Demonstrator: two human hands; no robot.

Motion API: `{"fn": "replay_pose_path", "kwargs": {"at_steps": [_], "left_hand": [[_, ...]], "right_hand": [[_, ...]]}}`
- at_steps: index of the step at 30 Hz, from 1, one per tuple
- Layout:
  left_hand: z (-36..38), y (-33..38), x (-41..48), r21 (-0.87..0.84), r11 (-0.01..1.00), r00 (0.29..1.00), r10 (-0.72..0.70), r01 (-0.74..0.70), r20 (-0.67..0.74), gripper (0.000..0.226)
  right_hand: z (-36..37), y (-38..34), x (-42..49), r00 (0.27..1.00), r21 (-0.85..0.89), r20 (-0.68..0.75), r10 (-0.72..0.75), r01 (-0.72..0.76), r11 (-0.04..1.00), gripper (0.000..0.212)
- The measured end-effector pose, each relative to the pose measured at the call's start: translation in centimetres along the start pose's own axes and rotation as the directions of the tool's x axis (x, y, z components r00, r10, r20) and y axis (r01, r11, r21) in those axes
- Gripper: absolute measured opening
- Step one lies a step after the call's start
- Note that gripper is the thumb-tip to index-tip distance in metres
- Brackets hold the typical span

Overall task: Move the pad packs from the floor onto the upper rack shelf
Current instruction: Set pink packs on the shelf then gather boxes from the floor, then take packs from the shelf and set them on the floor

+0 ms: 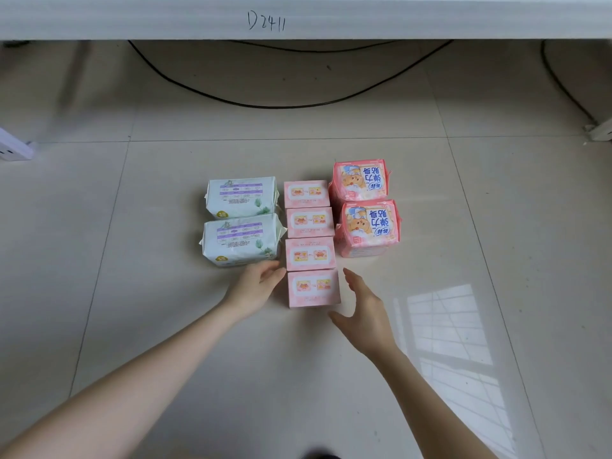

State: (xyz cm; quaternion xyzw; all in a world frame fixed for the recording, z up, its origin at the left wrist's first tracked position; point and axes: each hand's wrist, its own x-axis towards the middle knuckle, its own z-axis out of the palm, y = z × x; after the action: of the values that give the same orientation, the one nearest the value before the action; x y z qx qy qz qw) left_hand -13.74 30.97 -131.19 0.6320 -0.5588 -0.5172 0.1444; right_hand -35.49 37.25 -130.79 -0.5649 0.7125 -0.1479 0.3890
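Pad packs lie on the tiled floor in three columns. Two white-green packs are on the left, several small pink boxes run down the middle, and two pink cartoon packs are on the right. The nearest pink box lies between my hands. My left hand has straight fingers touching that box's left side. My right hand hovers open just right of the box, thumb near its front corner, not clearly touching. The white rack shelf spans the top edge.
Black cables loop on the floor under the shelf. A white power strip lies at the far left, and a white rack foot stands at the far right. Window light reflects on the tiles at right.
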Motion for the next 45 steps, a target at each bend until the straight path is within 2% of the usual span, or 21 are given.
{"fn": "replay_pose_path", "kwargs": {"at_steps": [3,5,12,16,26,31,38,45], "left_hand": [[-1.2,0.8,-3.0,0.386,0.922,1.0,0.004,0.004,-0.02,0.038],[-2.1,1.6,-5.2,0.541,0.841,1.0,0.016,-0.018,0.008,0.045],[-5.8,7.4,-12.0,0.857,0.497,0.986,-0.019,-0.136,0.167,0.056],[-8.6,12.7,-15.8,0.909,0.384,0.978,-0.065,-0.16,0.2,0.058],[-17.7,30.4,-25.2,0.93,0.359,0.996,-0.012,-0.079,0.089,0.059],[-22.3,39.0,-29.0,0.921,0.39,0.999,0.035,-0.016,0.002,0.058],[-28.3,50.1,-33.0,0.915,0.401,0.986,0.136,0.038,-0.101,0.057],[-35.1,60.1,-37.0,0.924,0.379,0.94,0.294,0.054,-0.175,0.061]], "right_hand": [[-1.7,-1.0,-1.9,0.999,-0.193,0.039,0.001,0.007,0.981,0.075],[-2.9,-2.2,-3.2,0.998,-0.307,0.063,-0.003,0.022,0.951,0.072],[-8.8,-8.5,-7.5,0.99,-0.541,0.138,0.007,0.07,0.838,0.066],[-13.5,-13.4,-9.9,0.986,-0.614,0.164,0.022,0.085,0.785,0.066],[-28.5,-28.6,-15.3,0.984,-0.673,0.167,-0.059,0.157,0.723,0.066],[-36.1,-36.5,-17.4,0.981,-0.683,0.149,-0.12,0.19,0.706,0.064],[-45.6,-46.2,-19.7,0.971,-0.709,0.06,-0.231,0.204,0.675,0.066],[-53.5,-55.3,-22.7,0.924,-0.713,-0.096,-0.37,0.195,0.673,0.064]]}}
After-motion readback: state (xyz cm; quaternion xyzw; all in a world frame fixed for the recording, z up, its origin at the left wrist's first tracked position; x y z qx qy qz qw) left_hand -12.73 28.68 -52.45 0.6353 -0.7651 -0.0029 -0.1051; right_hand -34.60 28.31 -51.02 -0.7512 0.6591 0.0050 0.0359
